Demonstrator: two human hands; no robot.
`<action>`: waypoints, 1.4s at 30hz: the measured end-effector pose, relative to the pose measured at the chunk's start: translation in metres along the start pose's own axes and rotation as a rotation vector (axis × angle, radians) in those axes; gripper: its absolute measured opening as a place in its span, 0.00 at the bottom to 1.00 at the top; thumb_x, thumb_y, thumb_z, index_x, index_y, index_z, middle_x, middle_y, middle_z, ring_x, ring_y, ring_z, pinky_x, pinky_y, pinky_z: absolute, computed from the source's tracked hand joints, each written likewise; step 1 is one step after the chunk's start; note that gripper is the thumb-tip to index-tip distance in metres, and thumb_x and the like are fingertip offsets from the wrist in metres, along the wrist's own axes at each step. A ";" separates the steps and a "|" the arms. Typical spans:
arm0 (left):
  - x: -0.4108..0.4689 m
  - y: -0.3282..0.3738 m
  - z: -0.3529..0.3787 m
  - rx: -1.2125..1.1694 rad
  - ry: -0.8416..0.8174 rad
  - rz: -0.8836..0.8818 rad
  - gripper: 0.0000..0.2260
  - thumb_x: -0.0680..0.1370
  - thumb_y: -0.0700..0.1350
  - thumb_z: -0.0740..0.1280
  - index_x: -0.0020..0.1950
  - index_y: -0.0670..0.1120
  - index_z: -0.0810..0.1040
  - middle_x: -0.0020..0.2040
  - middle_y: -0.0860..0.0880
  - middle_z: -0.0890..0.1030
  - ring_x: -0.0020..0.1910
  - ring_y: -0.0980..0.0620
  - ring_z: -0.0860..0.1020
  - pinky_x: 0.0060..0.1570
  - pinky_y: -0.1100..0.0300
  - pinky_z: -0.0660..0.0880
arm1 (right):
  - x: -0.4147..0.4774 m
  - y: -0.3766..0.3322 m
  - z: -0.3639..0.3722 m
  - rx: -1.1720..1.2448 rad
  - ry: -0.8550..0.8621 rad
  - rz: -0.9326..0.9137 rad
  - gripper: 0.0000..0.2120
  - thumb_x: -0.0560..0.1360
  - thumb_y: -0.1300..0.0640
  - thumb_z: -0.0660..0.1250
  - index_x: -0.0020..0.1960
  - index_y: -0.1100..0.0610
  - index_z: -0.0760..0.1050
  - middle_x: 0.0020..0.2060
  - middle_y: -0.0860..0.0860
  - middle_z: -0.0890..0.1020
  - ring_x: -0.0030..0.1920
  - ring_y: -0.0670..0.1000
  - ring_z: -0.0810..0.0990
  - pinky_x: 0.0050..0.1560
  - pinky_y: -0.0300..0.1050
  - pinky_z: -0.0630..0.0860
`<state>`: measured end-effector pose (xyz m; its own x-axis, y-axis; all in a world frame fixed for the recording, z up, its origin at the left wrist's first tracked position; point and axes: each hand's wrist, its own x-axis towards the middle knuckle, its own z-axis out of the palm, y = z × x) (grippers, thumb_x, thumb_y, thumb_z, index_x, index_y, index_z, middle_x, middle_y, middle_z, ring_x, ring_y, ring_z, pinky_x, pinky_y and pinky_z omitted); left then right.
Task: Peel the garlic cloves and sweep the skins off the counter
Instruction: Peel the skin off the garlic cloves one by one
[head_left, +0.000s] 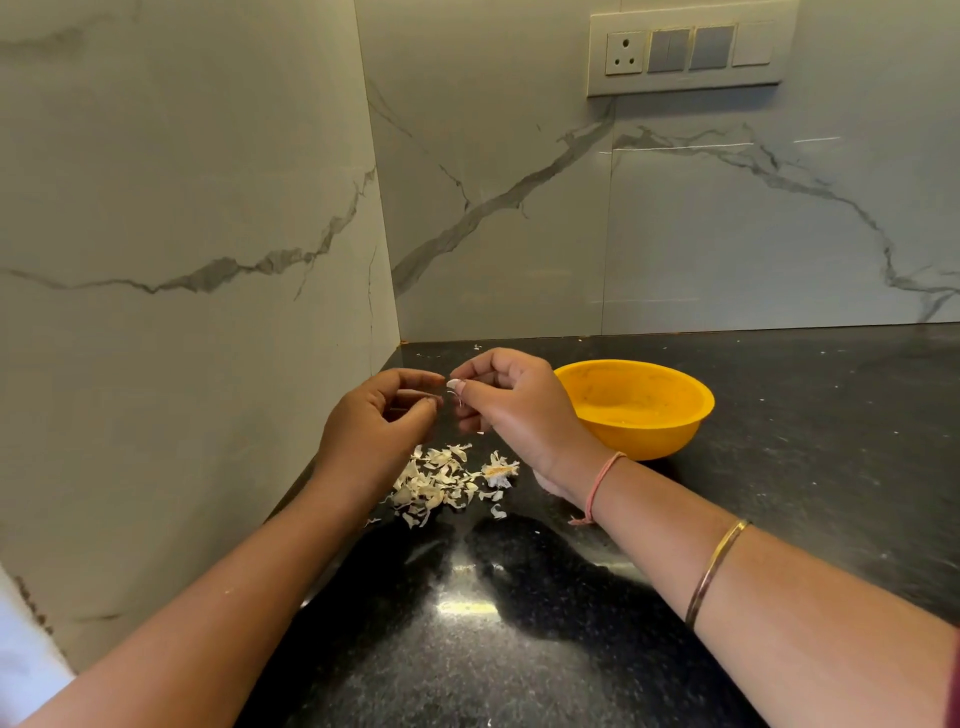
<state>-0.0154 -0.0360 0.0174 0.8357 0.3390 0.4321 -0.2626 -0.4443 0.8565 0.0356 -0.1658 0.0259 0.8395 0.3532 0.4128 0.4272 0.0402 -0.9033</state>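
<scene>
We find a garlic clove held above the dark desk.
The right hand pinches it, the left hand brings curled fingers to its tip; loose skins lie below, a yellow bowl just beside them.

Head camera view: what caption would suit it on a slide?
The right hand pinches a garlic clove beside the left hand, above a pile of skins on the counter, near a yellow bowl.
</scene>
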 end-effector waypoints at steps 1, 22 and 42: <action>0.000 0.000 0.000 0.048 -0.001 0.029 0.09 0.77 0.40 0.66 0.48 0.55 0.80 0.43 0.52 0.83 0.44 0.53 0.81 0.46 0.56 0.79 | 0.000 -0.001 0.000 0.025 -0.006 0.018 0.03 0.75 0.66 0.66 0.49 0.63 0.76 0.36 0.54 0.80 0.34 0.47 0.79 0.36 0.38 0.79; 0.000 -0.004 -0.006 0.659 -0.107 0.459 0.12 0.72 0.49 0.60 0.39 0.45 0.80 0.29 0.56 0.71 0.30 0.57 0.70 0.29 0.62 0.61 | -0.001 -0.003 -0.003 0.028 -0.162 0.237 0.07 0.72 0.68 0.65 0.37 0.60 0.72 0.25 0.52 0.77 0.25 0.48 0.74 0.27 0.39 0.73; -0.001 -0.002 -0.001 0.488 -0.036 0.199 0.10 0.75 0.43 0.64 0.34 0.45 0.78 0.25 0.53 0.71 0.26 0.57 0.66 0.29 0.61 0.61 | -0.004 -0.004 0.004 0.013 -0.139 0.134 0.07 0.72 0.68 0.66 0.36 0.60 0.72 0.26 0.54 0.76 0.23 0.45 0.74 0.25 0.36 0.72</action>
<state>-0.0158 -0.0349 0.0153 0.8110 0.1838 0.5554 -0.1696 -0.8347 0.5239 0.0292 -0.1640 0.0276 0.8338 0.4819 0.2693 0.3095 -0.0041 -0.9509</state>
